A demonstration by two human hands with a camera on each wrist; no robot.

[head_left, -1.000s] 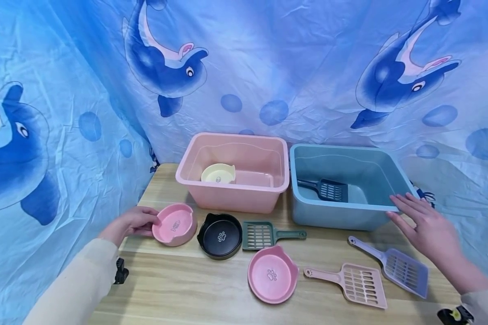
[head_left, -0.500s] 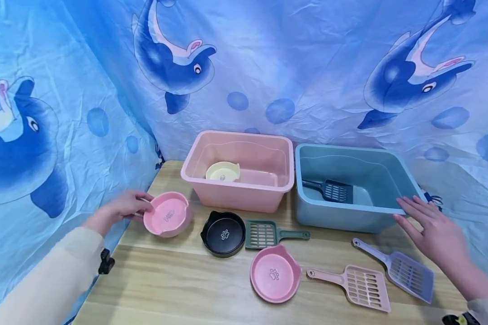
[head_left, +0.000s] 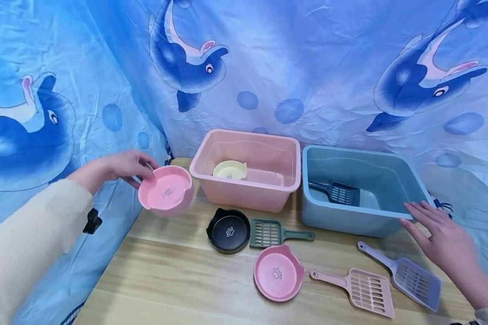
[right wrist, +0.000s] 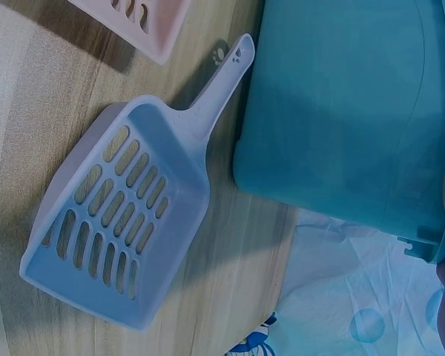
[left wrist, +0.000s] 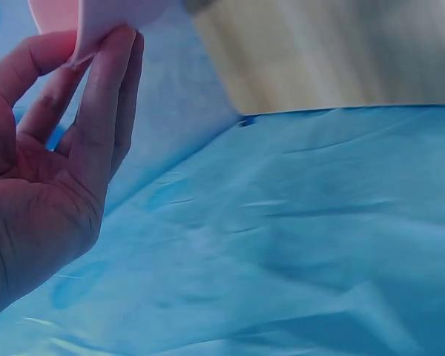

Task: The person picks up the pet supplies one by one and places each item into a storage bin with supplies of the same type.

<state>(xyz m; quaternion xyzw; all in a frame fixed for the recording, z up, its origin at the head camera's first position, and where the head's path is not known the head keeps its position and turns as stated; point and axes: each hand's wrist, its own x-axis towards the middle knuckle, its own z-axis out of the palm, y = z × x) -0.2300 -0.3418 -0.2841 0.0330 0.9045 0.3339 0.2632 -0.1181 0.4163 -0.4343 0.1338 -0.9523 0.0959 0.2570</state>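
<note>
My left hand (head_left: 126,166) pinches the edge of a pink pet bowl (head_left: 159,186) with a fish-bone print. The bowl hangs tilted above the table, left of a pink litter box (head_left: 244,194). In the left wrist view the thumb and fingers meet on the bowl's wall (left wrist: 115,16), most of which is cut off. My right hand (head_left: 445,239) rests on the front right rim of a blue litter box (head_left: 345,220), its fingers fairly straight. A cream bowl (head_left: 230,170) sits in the pink box and a dark blue litter scoop (head_left: 341,194) in the blue one.
On the wooden table (head_left: 179,275) lie a black bowl (head_left: 229,231), a green scoop (head_left: 267,233), a pink paw-print bowl (head_left: 278,274), a pink scoop (head_left: 368,289) and a purple scoop (head_left: 415,280). Dolphin-print cloth (head_left: 260,58) hangs behind and at the left.
My left hand has lifted the pink fish-bone bowl off the table, up and slightly left. The right hand stays on the blue box's rim. The head view has shifted slightly left.
</note>
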